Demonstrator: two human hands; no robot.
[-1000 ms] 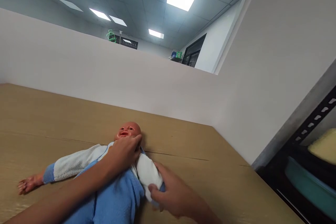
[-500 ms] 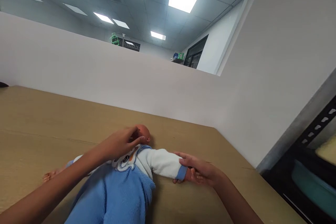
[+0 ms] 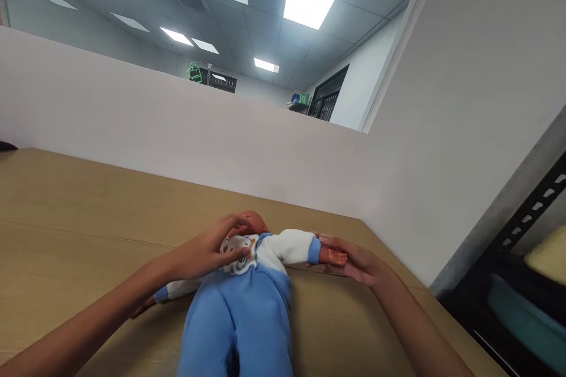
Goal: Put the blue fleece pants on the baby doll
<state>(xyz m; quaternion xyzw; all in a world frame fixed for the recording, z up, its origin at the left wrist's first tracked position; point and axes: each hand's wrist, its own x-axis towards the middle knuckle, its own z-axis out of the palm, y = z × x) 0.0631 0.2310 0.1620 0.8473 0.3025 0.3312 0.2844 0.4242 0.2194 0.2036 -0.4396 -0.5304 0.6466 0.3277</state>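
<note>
A doll [image 3: 239, 300] lies on its back on a brown tabletop, dressed in a blue and white fleece outfit with an animal face on the chest. My left hand [image 3: 207, 253] lies over the doll's chest and chin, thumb and fingers apart, hiding part of its reddish head [image 3: 254, 222]. At the doll's outstretched arm on the right, my right hand [image 3: 356, 262] has its thumb and fingers around the small wrist and hand, just past the blue cuff [image 3: 314, 250]. The doll's other arm [image 3: 170, 290] passes beneath my left forearm.
The brown tabletop [image 3: 110, 206] ends against a low white wall [image 3: 198, 135]. At the right stands a black slotted rack [image 3: 530, 215] holding a teal container [image 3: 522, 312] and something yellowish [image 3: 550, 256]. A dark object [image 3: 6, 146] shows at the far left edge.
The doll has shifted right and turned straighter, its arm raised outward with my right hand. My left hand has slid from the head down toward the chest.
</note>
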